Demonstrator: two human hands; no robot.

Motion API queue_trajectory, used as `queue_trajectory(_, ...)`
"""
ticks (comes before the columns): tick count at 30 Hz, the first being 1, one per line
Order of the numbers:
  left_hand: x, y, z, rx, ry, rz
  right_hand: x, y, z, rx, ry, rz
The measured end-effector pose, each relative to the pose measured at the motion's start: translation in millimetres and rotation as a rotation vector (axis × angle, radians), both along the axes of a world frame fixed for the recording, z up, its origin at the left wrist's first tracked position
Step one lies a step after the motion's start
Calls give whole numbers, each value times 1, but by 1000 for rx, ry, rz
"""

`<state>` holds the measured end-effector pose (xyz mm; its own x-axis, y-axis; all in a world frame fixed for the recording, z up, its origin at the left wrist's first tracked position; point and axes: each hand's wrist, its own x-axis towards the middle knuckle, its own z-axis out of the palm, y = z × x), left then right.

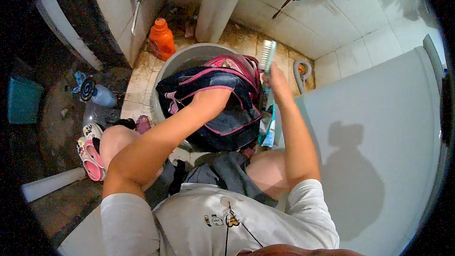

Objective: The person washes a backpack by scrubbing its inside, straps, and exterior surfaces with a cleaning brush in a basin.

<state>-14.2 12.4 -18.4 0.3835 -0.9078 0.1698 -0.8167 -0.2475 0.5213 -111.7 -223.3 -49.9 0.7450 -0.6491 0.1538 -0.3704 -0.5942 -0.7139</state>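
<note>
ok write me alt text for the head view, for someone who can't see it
A person's right hand holds a bristle brush while their left forearm reaches into a dark, pink-trimmed bag, the hand hidden. The bag sits in a round grey tub, with an orange bottle on the tiles nearby.

Room above the bag (234, 119); pipe (222, 4) stands beyond; grey panel (379, 99) walls the right, clearance perhaps narrow.

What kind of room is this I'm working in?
Probably a bathroom or washing area: the tiled wall, the dark, pink-trimmed bag in a grey tub, and the brush in your right hand suggest it.
</note>
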Motion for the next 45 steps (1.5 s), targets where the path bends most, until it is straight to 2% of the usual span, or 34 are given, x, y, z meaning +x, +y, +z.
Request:
queue_trajectory(2, -1, -3, -11, -6, 13, -22, 11, 49, 31, 501, -43, 84)
queue_trajectory(5, -1, -5, -12, 37, 61, -29, 15, 85, 48, 612, 4, 128)
queue_trajectory(6, -1, -6, -10, 81, 96, -19, 15, 85, 51, 613, 4, 130)
queue_trajectory(8, -2, -4, -9, 66, 157, 26, 14, 83, 57, 552, 221, 260)
queue_trajectory(9, -1, -3, -6, 50, 217, 72, 15, 86, 65, 537, 246, 300)
queue_trajectory(10, 1, -3, -2, 51, 217, 71, 16, 83, 61, 539, 246, 299)
queue_trajectory(12, 7, -1, 6, 253, 403, 28, 17, 77, 48, 367, 169, 439)
queue_trajectory(13, 7, -1, 1, 254, 404, 28, 18, 75, 45, 378, 148, 407)
queue_trajectory(15, 2, -2, -20, -113, 1066, 8, 19, 70, 37, 344, 137, 402)
queue_trajectory(16, 1, -3, -29, -113, 1065, 8, 20, 68, 35, 310, 126, 397)
queue_trajectory(18, -2, -5, -39, -404, 1639, 108, 20, 67, 34, 260, 100, 393)
queue_trajectory(19, -3, -3, -40, -475, 1785, 78, 19, 66, 34, 209, 73, 390)
queue_trajectory(20, -3, 2, -40, -474, 1783, 76, 19, 65, 37, 209, 70, 388)
queue_trajectory(22, 4, 15, -44, -502, 2101, 271, 18, 69, 52, 214, 151, 312)
queue_trajectory(23, 9, 16, -58, -488, 2023, 305, 17, 70, 55, 213, 150, 312)
queue_trajectory(26, 18, 14, -51, -554, 1697, 425, 16, 73, 61, 210, 86, 313)
queue_trajectory(29, 26, 12, -19, -613, 1340, 481, 13, 75, 70, 202, 50, 266)
queue_trajectory(30, 24, 12, -2, -613, 1337, 484, 11, 76, 78, 145, 20, 236)
queue_trajectory(32, 21, 12, 29, -582, 877, 576, 7, 74, 86, 89, -12, 206)
queue_trajectory(33, 23, 10, 35, -621, 793, 533, 5, 72, 87, 111, -111, 184)
queue_trajectory(34, 28, 9, 29, -680, 538, 414, 3, 72, 89, 133, -211, 161)
queue_trajectory(35, 29, 7, 31, -719, 523, 384, 2, 75, 90, 194, -318, 122)
queue_trajectory(37, 31, 4, 38, -757, 511, 354, 1, 67, 91, 204, -314, 133)
queue_trajectory(39, 37, 0, 36, -664, 786, 232, 3, 69, 89, 258, -361, 127)
queue_trajectory(40, 37, -2, 32, -663, 789, 232, 6, 67, 83, 258, -359, 125)
queue_trajectory(42, 33, -13, 18, -834, 1377, 183, 11, 52, 57, 403, -176, 155)
queue_trajectory(45, 30, -17, 4, -909, 1713, 219, 13, 43, 39, 361, -109, 150)
